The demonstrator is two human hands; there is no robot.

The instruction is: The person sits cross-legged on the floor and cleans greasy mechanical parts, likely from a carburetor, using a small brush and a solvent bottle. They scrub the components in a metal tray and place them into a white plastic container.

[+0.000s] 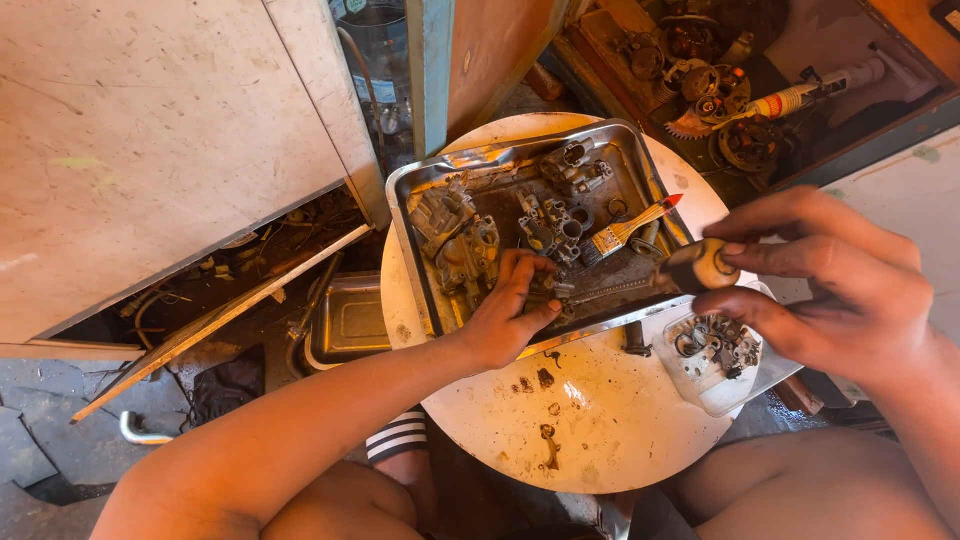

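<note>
A dented metal tray (420, 180) sits on a round white table (590, 420) and holds several greasy carburettor parts (455, 235). My left hand (510, 310) reaches into the tray's near side and pinches a small metal part (552, 288) against the tray floor. My right hand (830, 280) grips the dark handle of a screwdriver (698, 266), whose shaft runs left to that small part. A paintbrush (625, 232) with a red-tipped wooden handle lies in the tray behind the screwdriver.
A clear plastic lid (715, 385) with small metal pieces rests on the table under my right hand. A second, empty tray (350, 320) lies on the floor at left. A box of oily engine parts (710, 90) and a tube stand at the back right. My knees are below the table.
</note>
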